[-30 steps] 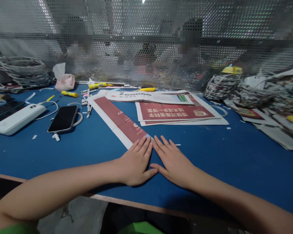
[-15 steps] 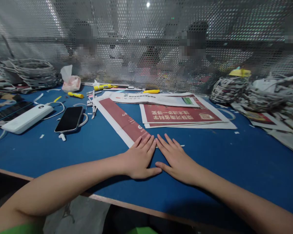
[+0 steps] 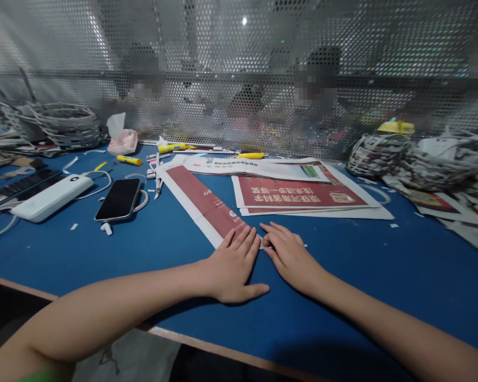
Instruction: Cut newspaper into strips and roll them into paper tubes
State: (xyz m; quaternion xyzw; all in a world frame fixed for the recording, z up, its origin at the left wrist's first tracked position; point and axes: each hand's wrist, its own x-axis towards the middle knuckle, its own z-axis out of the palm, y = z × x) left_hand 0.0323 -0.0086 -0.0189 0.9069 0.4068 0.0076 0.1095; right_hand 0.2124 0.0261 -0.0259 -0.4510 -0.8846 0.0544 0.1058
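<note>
A long strip of red-and-white newspaper [image 3: 207, 204] lies slantwise on the blue table, its near end under my left hand [image 3: 235, 265]. That hand is open and flat, fingers together on the paper and thumb stretched out to the right. My right hand [image 3: 289, 254] is beside it, with index finger and thumb curled closed at the strip's near corner. The tip of a thin white stick [image 3: 305, 245] shows just past the right hand; the rest of it is hidden beneath the fingers.
Folded newspapers [image 3: 302, 196] lie behind my hands. To the left are a phone [image 3: 119, 199], a white power bank [image 3: 53, 196] and cables. Glue sticks [image 3: 172, 148], tissues [image 3: 122, 140] and woven paper baskets [image 3: 67, 124] line the back by a perforated metal screen [image 3: 223, 69].
My right hand has gone from lying flat with fingers spread to having its index finger and thumb curled at the paper's corner. My left hand stays flat on the strip. The view has shifted slightly.
</note>
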